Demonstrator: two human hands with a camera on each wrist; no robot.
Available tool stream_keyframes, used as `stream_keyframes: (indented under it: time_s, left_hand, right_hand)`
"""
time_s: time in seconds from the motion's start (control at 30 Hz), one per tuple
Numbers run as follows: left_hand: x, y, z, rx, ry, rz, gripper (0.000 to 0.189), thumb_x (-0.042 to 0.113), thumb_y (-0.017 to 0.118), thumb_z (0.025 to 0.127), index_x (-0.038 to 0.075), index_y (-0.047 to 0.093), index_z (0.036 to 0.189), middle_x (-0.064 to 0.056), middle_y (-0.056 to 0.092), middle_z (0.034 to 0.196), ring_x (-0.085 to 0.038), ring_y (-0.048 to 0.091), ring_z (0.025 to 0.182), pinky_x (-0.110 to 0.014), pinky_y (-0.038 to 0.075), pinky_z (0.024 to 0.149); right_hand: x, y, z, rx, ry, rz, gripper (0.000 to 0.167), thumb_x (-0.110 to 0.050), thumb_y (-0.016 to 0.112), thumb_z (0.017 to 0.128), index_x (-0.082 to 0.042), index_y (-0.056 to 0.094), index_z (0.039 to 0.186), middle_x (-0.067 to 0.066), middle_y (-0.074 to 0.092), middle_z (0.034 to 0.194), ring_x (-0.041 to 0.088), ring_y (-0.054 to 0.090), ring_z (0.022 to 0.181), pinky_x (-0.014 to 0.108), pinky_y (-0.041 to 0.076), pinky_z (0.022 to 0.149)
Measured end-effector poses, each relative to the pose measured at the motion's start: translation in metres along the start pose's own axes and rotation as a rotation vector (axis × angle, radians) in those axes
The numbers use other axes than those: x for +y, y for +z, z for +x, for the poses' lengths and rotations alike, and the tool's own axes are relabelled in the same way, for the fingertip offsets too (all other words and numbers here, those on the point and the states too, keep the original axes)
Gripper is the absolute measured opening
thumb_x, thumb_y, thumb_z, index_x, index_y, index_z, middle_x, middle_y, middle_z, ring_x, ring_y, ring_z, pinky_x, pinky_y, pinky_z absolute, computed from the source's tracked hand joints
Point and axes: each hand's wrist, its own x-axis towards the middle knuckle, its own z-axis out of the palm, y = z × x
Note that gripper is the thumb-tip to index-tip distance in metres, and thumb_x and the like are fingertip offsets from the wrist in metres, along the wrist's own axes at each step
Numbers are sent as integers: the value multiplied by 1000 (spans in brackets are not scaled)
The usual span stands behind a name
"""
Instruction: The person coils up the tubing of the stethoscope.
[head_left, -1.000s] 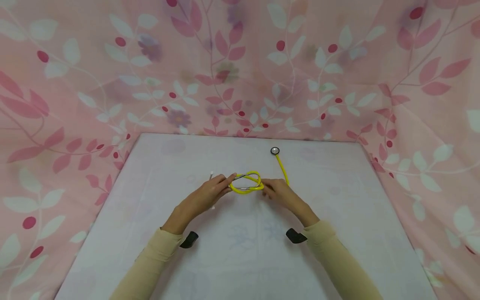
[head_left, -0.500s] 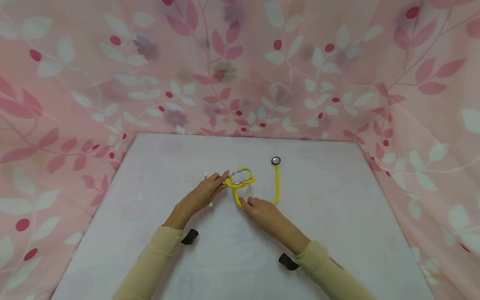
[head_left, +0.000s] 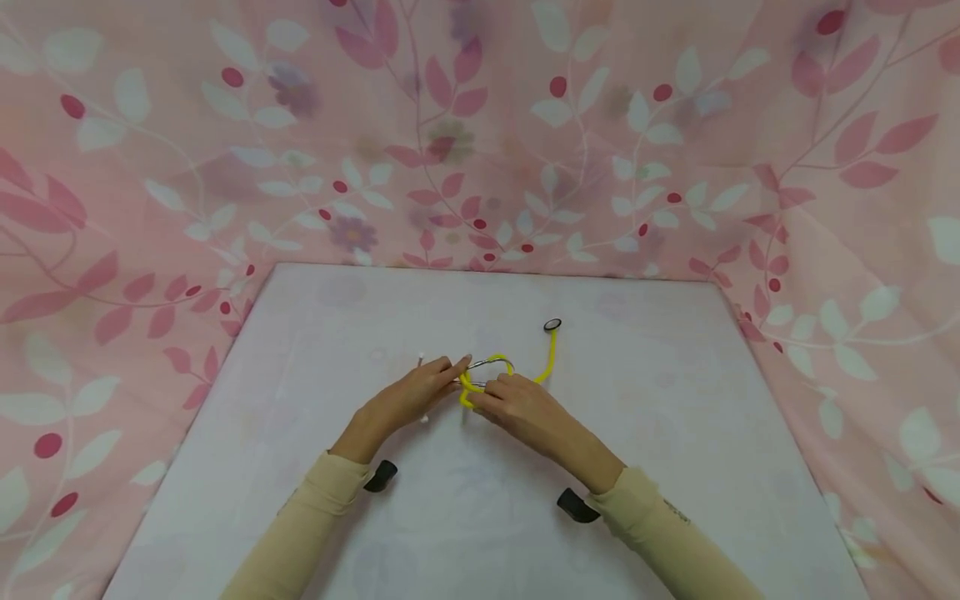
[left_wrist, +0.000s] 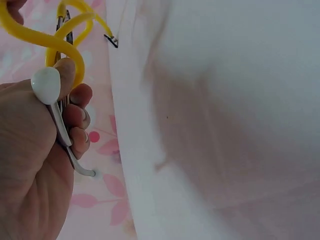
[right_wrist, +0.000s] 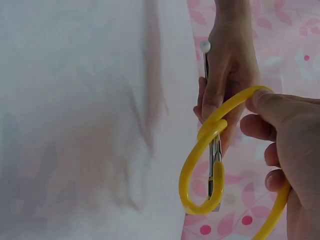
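A stethoscope with yellow tubing (right_wrist: 186, 175) is held up between both hands. My left hand (head_left: 408, 393) grips its metal ear tubes together with a turn of the tubing; a white ear tip (left_wrist: 46, 86) sticks out by the thumb. The right hand (head_left: 528, 417) pinches the tubing between thumb and fingers, close beside the left hand. In the right wrist view the tubing loops around the metal tubes, crossing itself near the left fingers. Beyond the right hand, the round chest piece (head_left: 552, 325) stands at the end of a free length of tubing, tilted.
A white-covered table (head_left: 465, 533) lies below the hands. Pink floral cloth (head_left: 480, 142) hangs behind it and along both sides. Black straps (head_left: 381, 476) show under the wrists, by the beige sleeves (head_left: 300, 525).
The right hand first swung left and nearer the body with the tubing, then rose toward the left hand, bringing the tubing round the bundle. The chest piece shifted nearer and tilted. The left hand barely moved.
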Motion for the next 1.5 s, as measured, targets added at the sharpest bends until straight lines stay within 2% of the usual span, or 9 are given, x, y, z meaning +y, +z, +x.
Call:
stream_keyframes:
  time_s: [0.2,0.33,0.43,0.67,0.9,1.1,1.2,1.27,1.5]
  left_hand:
    - [7,0,-2,-7,87,-5,58,12,61,97,12,39,151,5,55,98,-3,48,80,-16,45,70]
    - [15,-1,0,51,164,29,34,12,66,94,10,59,127,4,53,93,-4,48,79,-16,45,69]
    - [20,-2,1,71,182,48,18,15,67,94,11,59,110,4,51,91,-4,47,78,-16,45,69]
    - [22,-6,-1,47,129,73,44,27,57,99,8,49,138,3,54,95,-5,49,82,-18,49,75]
    - [21,-4,-3,130,205,157,70,16,68,92,-3,33,150,0,58,93,-8,49,77,-19,49,70]
    - [23,0,-4,158,235,132,78,11,75,86,3,33,151,3,55,84,-5,44,70,-15,43,62]
    - [25,0,-5,167,237,165,78,13,77,85,8,36,151,4,53,82,-4,41,67,-14,39,59]
    - [26,-1,-5,169,240,183,77,14,78,84,9,38,150,4,52,81,-4,39,66,-13,37,59]
    - [38,-7,-3,142,277,206,74,18,75,88,16,38,151,6,52,82,-3,38,66,-12,35,59]
  right_hand:
    - [13,-4,7,16,46,74,25,-25,76,86,-18,73,111,-7,67,76,9,53,70,18,46,65]
    - [23,-6,11,75,148,130,22,-25,78,84,-20,74,106,-7,68,73,9,49,66,17,42,57]
    - [31,-4,14,108,244,169,16,-28,78,84,-20,76,98,-7,70,74,10,50,68,18,44,58]
    - [41,-1,19,53,397,249,22,-30,79,82,-14,79,98,-4,77,85,11,48,67,20,42,58]
    - [51,-5,23,-77,539,451,21,-30,78,83,-15,79,98,-3,77,88,9,57,69,21,45,63]
    - [62,-5,23,-193,685,618,23,-35,81,79,-16,72,89,-3,74,88,9,68,79,23,53,69]
    - [68,-3,23,-240,695,635,27,-39,83,75,-18,68,83,-4,71,84,10,63,76,24,49,65]
    - [74,-1,21,-269,658,672,25,-39,84,76,-19,70,82,-4,70,83,11,60,76,25,48,66]
    - [93,5,7,-405,512,1090,15,-22,74,89,-13,76,100,2,76,101,17,69,96,30,54,85]
